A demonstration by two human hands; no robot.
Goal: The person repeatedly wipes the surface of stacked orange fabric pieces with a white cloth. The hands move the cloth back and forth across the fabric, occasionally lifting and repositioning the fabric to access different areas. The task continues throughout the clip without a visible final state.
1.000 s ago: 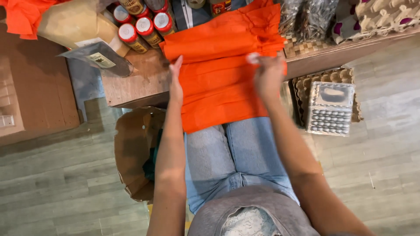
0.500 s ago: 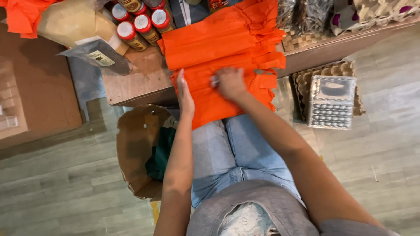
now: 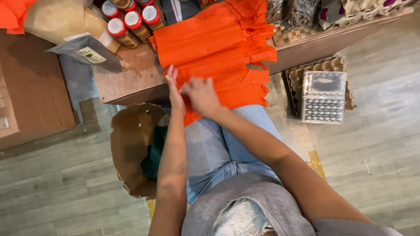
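Observation:
A stack of folded orange fabric [image 3: 218, 43] lies over the front edge of a wooden table [image 3: 135, 76] and hangs onto my lap in blue jeans [image 3: 218, 144]. My left hand [image 3: 174, 89] stands flat, fingers stretched out, against the fabric's left edge. Right beside it, my right hand [image 3: 202, 95] has its fingers curled on the lower left part of the fabric. The two hands almost touch.
Red-lidded jars [image 3: 131, 19], a grey pouch [image 3: 87, 54] and a brown paper bag [image 3: 65, 19] sit on the table's left. An open cardboard box [image 3: 127, 148] holding green cloth [image 3: 153, 153] stands at my left knee. Egg trays [image 3: 321, 65] under a clear plastic tray [image 3: 323, 98] lie to the right.
My right hand has swept from the fabric's right side across to its left edge, folding the lower layer over. My left hand stayed at the left edge.

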